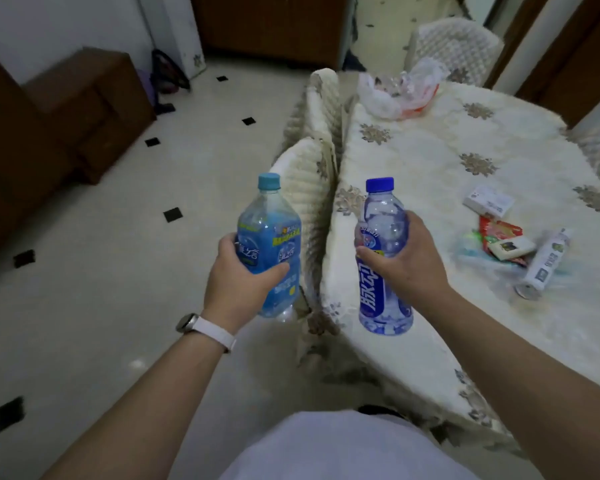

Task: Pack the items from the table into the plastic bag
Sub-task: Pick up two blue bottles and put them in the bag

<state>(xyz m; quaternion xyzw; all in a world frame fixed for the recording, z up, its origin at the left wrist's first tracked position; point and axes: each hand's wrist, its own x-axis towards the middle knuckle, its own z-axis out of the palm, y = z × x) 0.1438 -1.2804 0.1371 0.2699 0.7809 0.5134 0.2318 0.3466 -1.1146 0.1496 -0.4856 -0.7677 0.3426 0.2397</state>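
My left hand (238, 275) grips a light-blue drink bottle (269, 237) with a pale blue cap, held upright over the floor beside the table. My right hand (404, 258) grips a dark-blue labelled bottle (383, 289) with a blue cap, upright above the table's near left edge. The crumpled plastic bag (397, 90) lies at the far left end of the table (430, 161). On the table to the right lie a white box (488, 201), red snack packets (499, 233), a small flat white packet (513, 247) and a white tube (544, 263).
Two chairs with cream quilted covers (309, 174) stand pushed against the table's left side, and another chair (458, 46) stands at the far end. A brown wooden cabinet (80, 105) stands at the left wall. The tiled floor (118, 271) stretches to the left.
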